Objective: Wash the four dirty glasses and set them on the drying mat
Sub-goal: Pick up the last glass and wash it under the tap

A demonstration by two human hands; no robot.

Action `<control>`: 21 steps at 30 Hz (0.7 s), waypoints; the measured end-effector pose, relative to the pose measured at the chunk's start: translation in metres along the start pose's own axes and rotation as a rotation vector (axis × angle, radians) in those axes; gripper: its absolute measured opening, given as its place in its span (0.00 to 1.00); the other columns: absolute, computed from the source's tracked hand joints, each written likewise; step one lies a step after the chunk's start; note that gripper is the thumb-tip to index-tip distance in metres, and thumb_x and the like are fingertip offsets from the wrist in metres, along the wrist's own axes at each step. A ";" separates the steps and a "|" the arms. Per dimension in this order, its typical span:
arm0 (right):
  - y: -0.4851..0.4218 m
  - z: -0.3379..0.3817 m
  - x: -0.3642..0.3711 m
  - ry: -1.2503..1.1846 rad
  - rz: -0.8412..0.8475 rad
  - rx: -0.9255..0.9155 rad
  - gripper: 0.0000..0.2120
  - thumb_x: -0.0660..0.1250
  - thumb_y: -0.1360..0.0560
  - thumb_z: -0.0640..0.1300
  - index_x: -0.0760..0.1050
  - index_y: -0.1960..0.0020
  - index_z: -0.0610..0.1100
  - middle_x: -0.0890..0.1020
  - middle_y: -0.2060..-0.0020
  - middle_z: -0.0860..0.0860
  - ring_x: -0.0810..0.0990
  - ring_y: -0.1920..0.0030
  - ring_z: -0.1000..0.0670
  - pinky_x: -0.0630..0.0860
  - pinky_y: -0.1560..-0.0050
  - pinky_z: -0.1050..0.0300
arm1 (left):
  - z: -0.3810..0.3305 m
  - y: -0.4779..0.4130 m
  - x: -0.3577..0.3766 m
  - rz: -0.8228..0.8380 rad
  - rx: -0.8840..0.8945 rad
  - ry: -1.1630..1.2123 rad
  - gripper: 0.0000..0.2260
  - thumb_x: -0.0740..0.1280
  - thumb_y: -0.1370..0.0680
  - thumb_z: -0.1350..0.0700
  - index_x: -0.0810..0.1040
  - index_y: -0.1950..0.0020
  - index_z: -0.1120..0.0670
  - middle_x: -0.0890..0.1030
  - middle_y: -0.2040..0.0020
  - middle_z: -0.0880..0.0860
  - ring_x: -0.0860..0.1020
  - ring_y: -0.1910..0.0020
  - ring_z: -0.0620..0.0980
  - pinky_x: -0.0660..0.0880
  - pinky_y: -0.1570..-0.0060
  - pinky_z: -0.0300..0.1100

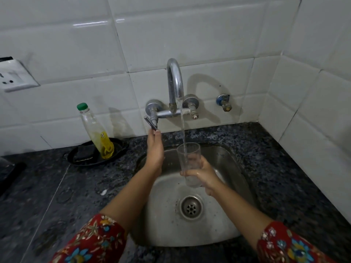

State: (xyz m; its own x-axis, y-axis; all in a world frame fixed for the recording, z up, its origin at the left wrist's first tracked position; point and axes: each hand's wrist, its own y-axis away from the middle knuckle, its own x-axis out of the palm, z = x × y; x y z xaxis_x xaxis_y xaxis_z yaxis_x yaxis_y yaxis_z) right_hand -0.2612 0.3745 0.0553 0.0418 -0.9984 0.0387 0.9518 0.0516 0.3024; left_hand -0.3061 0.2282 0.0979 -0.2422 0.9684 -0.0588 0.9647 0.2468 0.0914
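Observation:
My right hand [204, 174] grips a clear drinking glass [188, 154] upright over the steel sink [235, 168]. A stream of water falls from the curved tap spout [174, 80] straight into the glass. My left hand [154, 149] reaches up to the tap's lever handle [151, 123], fingertips touching its lower end. No other glasses and no drying mat are in view.
A dish soap bottle [96, 133] with a green cap leans in a black tray [117, 149] that also holds a dark scrubber [83, 153], left of the sink. The dark speckled counter [76, 186] surrounds the sink. A blue valve [224, 101] and a wall socket [15, 76] sit on the white tiles.

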 end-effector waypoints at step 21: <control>0.025 -0.002 -0.007 0.128 0.202 0.180 0.22 0.75 0.33 0.40 0.75 0.42 0.52 0.80 0.48 0.53 0.79 0.51 0.51 0.77 0.55 0.53 | -0.007 -0.004 -0.021 0.055 0.314 -0.417 0.26 0.54 0.19 0.40 0.58 0.23 0.46 0.65 0.25 0.48 0.63 0.27 0.46 0.60 0.29 0.49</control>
State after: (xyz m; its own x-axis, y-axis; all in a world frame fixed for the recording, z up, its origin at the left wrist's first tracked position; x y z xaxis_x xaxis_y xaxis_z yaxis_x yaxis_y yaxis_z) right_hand -0.2366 0.3826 0.0604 0.2732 -0.9620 -0.0015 0.8519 0.2412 0.4649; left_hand -0.3054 0.2067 0.1062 -0.1902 0.8681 -0.4585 0.9748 0.1115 -0.1933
